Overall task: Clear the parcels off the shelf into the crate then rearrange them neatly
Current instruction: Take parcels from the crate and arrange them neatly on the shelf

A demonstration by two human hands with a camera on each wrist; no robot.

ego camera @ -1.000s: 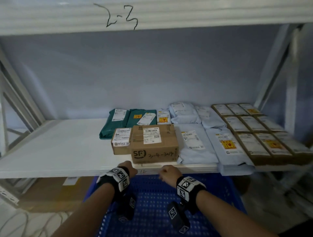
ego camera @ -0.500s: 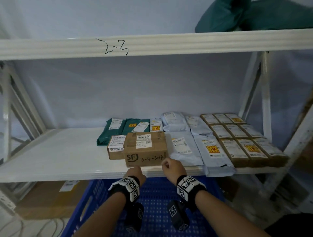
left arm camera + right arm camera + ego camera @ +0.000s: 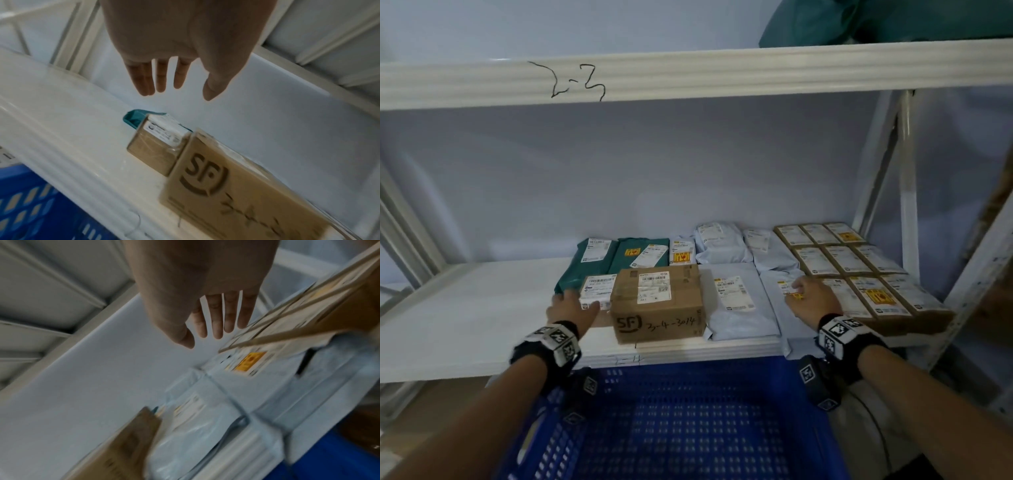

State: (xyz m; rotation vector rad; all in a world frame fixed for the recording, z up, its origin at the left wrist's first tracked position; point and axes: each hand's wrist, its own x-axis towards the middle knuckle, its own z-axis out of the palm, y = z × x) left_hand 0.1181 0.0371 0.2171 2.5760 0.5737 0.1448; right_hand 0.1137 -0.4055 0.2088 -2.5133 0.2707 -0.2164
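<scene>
Parcels lie on the white shelf [image 3: 465, 308]: a brown SF box [image 3: 657, 305] at the front, a small brown box [image 3: 597, 291] to its left, green bags [image 3: 599, 253] behind, grey mailers [image 3: 736, 301] and a grid of flat brown packets [image 3: 859, 274] on the right. The blue crate [image 3: 688, 428] stands below the shelf edge. My left hand [image 3: 570, 308] hovers with straight fingers [image 3: 160, 78] over the small brown box [image 3: 156, 146]. My right hand [image 3: 811, 301] is stretched flat above a grey mailer [image 3: 257, 369] beside the brown packets, holding nothing.
The shelf's left half holds no parcels. An upper shelf beam [image 3: 688, 75] marked "2-3" runs overhead, with green bags [image 3: 876, 20] on top. White uprights [image 3: 904, 205] frame the right side, slanted braces the left.
Both hands have risen from the shelf's front edge, uncurled, and spread apart: the left to the small box, the right over the mailers. The head view has tilted upward.
</scene>
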